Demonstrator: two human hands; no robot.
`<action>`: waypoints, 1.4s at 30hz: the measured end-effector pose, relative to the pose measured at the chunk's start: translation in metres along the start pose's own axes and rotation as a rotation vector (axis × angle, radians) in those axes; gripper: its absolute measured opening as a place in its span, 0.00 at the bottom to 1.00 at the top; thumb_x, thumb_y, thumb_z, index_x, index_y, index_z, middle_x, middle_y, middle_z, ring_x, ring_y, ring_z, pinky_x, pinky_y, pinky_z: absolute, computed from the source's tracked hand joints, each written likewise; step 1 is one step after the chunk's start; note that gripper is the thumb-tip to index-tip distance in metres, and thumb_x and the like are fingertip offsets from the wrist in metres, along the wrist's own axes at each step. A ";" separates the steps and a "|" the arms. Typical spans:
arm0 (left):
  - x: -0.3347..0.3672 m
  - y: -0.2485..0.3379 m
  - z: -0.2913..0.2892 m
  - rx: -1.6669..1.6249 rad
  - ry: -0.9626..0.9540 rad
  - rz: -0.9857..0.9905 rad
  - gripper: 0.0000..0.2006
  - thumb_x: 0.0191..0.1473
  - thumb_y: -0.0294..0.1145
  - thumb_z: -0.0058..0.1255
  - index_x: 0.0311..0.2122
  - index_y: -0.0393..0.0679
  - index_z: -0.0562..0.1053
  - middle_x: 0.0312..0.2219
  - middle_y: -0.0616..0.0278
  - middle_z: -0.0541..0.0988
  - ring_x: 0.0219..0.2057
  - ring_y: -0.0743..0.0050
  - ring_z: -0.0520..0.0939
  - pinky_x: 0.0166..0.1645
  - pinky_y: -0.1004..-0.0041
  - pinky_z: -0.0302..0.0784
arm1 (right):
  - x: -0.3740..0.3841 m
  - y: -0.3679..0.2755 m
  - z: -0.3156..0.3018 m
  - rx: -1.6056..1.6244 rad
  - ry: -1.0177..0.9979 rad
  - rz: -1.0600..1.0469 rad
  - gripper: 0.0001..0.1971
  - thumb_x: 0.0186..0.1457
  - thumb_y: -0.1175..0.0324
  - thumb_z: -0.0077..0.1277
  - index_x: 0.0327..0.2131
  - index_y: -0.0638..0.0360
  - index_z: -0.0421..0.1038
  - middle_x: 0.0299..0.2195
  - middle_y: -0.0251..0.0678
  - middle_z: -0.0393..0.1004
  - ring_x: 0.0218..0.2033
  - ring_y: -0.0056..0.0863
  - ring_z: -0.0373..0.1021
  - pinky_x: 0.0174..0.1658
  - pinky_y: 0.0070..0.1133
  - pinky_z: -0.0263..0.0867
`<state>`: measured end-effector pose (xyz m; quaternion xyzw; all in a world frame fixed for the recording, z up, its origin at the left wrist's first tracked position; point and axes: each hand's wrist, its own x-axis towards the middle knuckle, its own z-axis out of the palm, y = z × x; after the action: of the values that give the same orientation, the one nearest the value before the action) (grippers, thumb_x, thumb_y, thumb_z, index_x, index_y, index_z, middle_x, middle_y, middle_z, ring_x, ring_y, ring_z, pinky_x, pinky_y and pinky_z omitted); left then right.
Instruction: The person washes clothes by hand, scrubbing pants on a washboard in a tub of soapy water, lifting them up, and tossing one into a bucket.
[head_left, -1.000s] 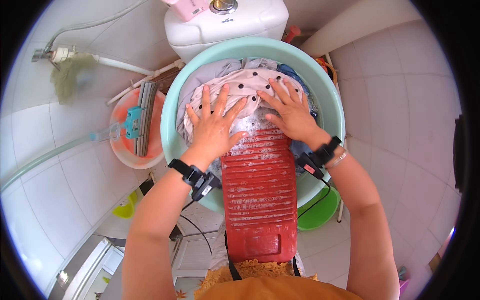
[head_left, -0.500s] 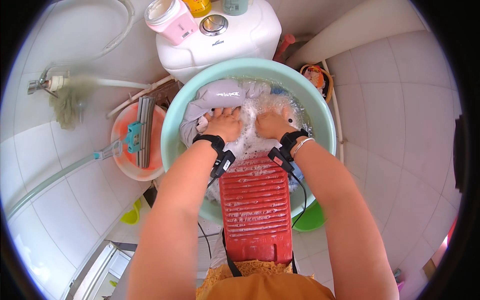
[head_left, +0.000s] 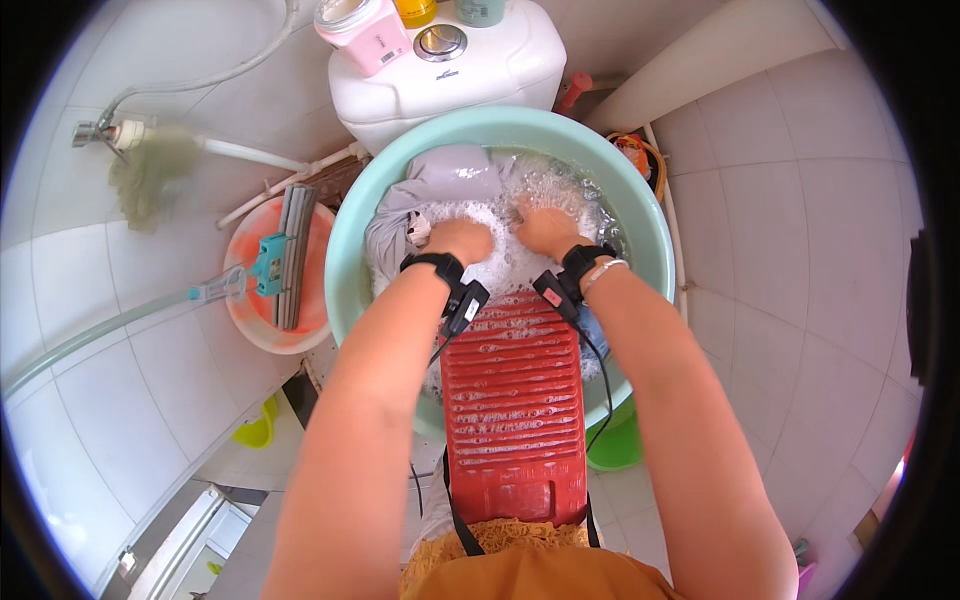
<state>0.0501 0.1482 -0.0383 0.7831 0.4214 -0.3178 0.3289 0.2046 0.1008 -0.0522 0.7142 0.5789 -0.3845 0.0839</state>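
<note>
Both my hands are down in the foamy water of a large mint-green basin [head_left: 347, 300]. My left hand [head_left: 460, 240] presses into the suds beside a wet grey garment [head_left: 450, 172], which bulges up at the far left of the water. My right hand [head_left: 547, 230] is sunk in foam a little to its right. Suds cover the fingers of both, so whatever they touch underneath is hidden. A red ridged washboard [head_left: 515, 400] slopes from my lap into the basin below my wrists, streaked with foam. Some blue cloth [head_left: 592, 330] shows by its right edge.
Behind the basin stands a white toilet tank [head_left: 450, 90] with a pink tub [head_left: 365, 38] on it. A mop [head_left: 292, 260] rests over a reddish bucket [head_left: 245, 310] at left. Pipes and tiled walls close in both sides; a green bowl [head_left: 615, 447] sits under the basin.
The left hand's fingers, spread and visible before, have sunk into the suds. The right hand's fingers stay covered by foam. The whole view has shifted slightly.
</note>
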 end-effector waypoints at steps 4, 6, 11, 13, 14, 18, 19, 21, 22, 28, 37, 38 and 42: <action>-0.048 0.003 0.036 -0.360 0.596 0.271 0.28 0.57 0.43 0.45 0.59 0.39 0.61 0.57 0.40 0.63 0.60 0.41 0.60 0.64 0.55 0.52 | -0.052 -0.015 -0.014 -0.050 0.261 -0.054 0.19 0.47 0.70 0.50 0.46 0.56 0.69 0.42 0.45 0.75 0.44 0.47 0.71 0.46 0.48 0.58; -0.074 0.009 0.058 -0.692 0.868 0.278 0.31 0.57 0.42 0.49 0.60 0.35 0.58 0.57 0.40 0.62 0.61 0.40 0.58 0.65 0.54 0.49 | -0.084 -0.016 0.007 0.070 0.290 -0.249 0.17 0.44 0.75 0.51 0.42 0.55 0.70 0.40 0.44 0.74 0.45 0.45 0.68 0.48 0.48 0.55; -0.111 0.021 0.096 -0.902 0.833 0.160 0.41 0.51 0.41 0.58 0.63 0.36 0.50 0.60 0.40 0.56 0.62 0.46 0.56 0.66 0.60 0.48 | -0.180 -0.022 0.051 0.248 0.254 -0.739 0.20 0.34 0.84 0.50 0.36 0.54 0.69 0.39 0.37 0.64 0.48 0.42 0.61 0.54 0.47 0.51; -0.116 0.020 0.116 -1.213 0.716 0.257 0.41 0.49 0.32 0.58 0.64 0.37 0.49 0.60 0.41 0.58 0.62 0.48 0.58 0.66 0.63 0.50 | -0.192 -0.019 0.049 0.173 0.146 -0.762 0.20 0.33 0.84 0.49 0.35 0.54 0.69 0.43 0.38 0.64 0.50 0.44 0.59 0.57 0.41 0.51; -0.120 0.021 0.120 -1.281 0.604 0.284 0.38 0.47 0.21 0.52 0.64 0.37 0.51 0.59 0.44 0.60 0.62 0.52 0.60 0.66 0.66 0.51 | -0.194 -0.017 0.047 0.359 0.237 -0.707 0.20 0.33 0.84 0.48 0.36 0.54 0.68 0.45 0.41 0.63 0.51 0.45 0.59 0.59 0.38 0.50; -0.148 0.026 0.133 -0.955 0.602 0.475 0.32 0.38 0.13 0.43 0.55 0.38 0.66 0.52 0.49 0.68 0.56 0.46 0.67 0.60 0.62 0.61 | -0.170 0.008 0.043 0.615 0.473 -0.332 0.33 0.39 0.75 0.52 0.54 0.56 0.58 0.58 0.49 0.52 0.58 0.50 0.53 0.60 0.36 0.50; -0.150 0.023 0.137 -0.834 0.656 0.516 0.30 0.38 0.12 0.43 0.52 0.38 0.68 0.48 0.50 0.69 0.52 0.46 0.69 0.57 0.63 0.64 | -0.159 0.005 0.046 0.538 0.495 -0.289 0.36 0.41 0.73 0.54 0.57 0.56 0.54 0.59 0.50 0.51 0.59 0.50 0.51 0.59 0.36 0.52; -0.152 0.013 0.137 -0.705 0.715 0.546 0.27 0.38 0.11 0.43 0.49 0.37 0.70 0.44 0.50 0.69 0.48 0.47 0.70 0.53 0.63 0.67 | -0.145 -0.020 0.037 0.428 0.481 -0.108 0.35 0.42 0.73 0.54 0.57 0.58 0.56 0.58 0.52 0.54 0.58 0.50 0.54 0.59 0.37 0.53; -0.150 0.011 0.133 -0.685 0.733 0.518 0.26 0.37 0.11 0.44 0.47 0.36 0.71 0.43 0.51 0.69 0.47 0.49 0.70 0.52 0.63 0.67 | -0.140 -0.025 0.031 0.311 0.466 0.076 0.34 0.43 0.73 0.55 0.57 0.60 0.58 0.56 0.53 0.58 0.57 0.49 0.56 0.59 0.38 0.54; -0.144 0.008 0.118 -1.125 0.931 0.317 0.25 0.47 0.20 0.46 0.53 0.41 0.66 0.46 0.49 0.67 0.51 0.53 0.68 0.59 0.63 0.61 | -0.154 -0.033 0.029 0.293 0.325 -0.636 0.18 0.36 0.80 0.48 0.36 0.60 0.74 0.40 0.42 0.72 0.44 0.44 0.64 0.50 0.34 0.58; -0.195 0.035 0.125 -0.751 0.698 0.498 0.12 0.52 0.31 0.51 0.42 0.40 0.70 0.40 0.51 0.69 0.52 0.49 0.68 0.55 0.56 0.63 | -0.201 -0.031 0.044 0.346 0.618 -0.279 0.18 0.42 0.70 0.54 0.42 0.54 0.70 0.44 0.44 0.65 0.46 0.43 0.61 0.48 0.41 0.55; -0.203 0.034 0.133 -0.607 0.739 0.489 0.12 0.51 0.30 0.52 0.42 0.41 0.71 0.41 0.51 0.69 0.52 0.47 0.67 0.54 0.54 0.64 | -0.217 -0.037 0.057 0.268 0.534 -0.316 0.20 0.42 0.70 0.54 0.44 0.54 0.69 0.44 0.45 0.64 0.46 0.45 0.61 0.48 0.41 0.55; -0.193 0.028 0.169 -0.384 0.766 0.491 0.15 0.49 0.33 0.54 0.43 0.44 0.71 0.47 0.48 0.66 0.54 0.38 0.64 0.55 0.47 0.62 | -0.231 -0.024 0.090 0.040 0.494 -0.389 0.27 0.41 0.67 0.55 0.48 0.56 0.65 0.42 0.44 0.64 0.44 0.45 0.61 0.45 0.40 0.55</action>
<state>-0.0482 -0.0829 0.0202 0.8452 0.3658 0.1633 0.3537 0.1344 -0.1189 0.0430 0.6633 0.6999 -0.2195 -0.1482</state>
